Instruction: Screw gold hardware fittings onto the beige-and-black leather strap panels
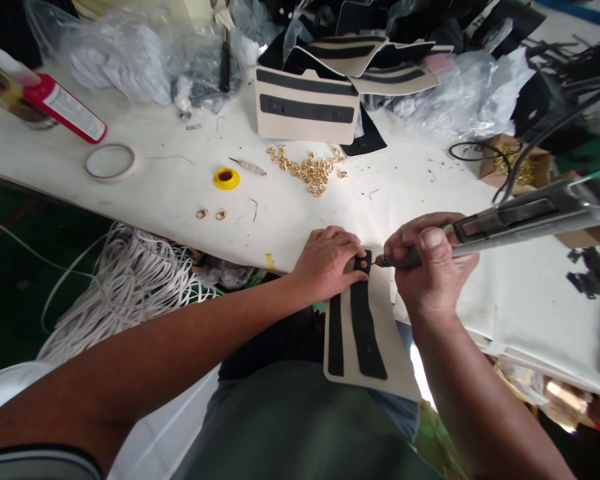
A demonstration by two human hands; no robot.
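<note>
My left hand (330, 261) presses on the top end of a beige panel (383, 333), its thumb and fingers on either side of a small gold-coloured fitting (364, 264). That fitting sits on a black strip (366, 340) running down the panel, beside a second, shorter strip. In my right hand (433, 267) is a grey electric screwdriver (515, 220), held nearly level. Its thin tip reaches the fitting from the right; whether they touch I cannot tell. The panel's lower part hangs past the table edge, over my lap.
Gold-coloured metal fittings (310, 170) lie heaped on the white table (170, 143). Similar panels (307, 103) are stacked behind them. A yellow ring-shaped piece (227, 178), a tape roll (110, 162) and a red bottle (67, 107) stand left. An open box (517, 163) holds small gold-coloured parts.
</note>
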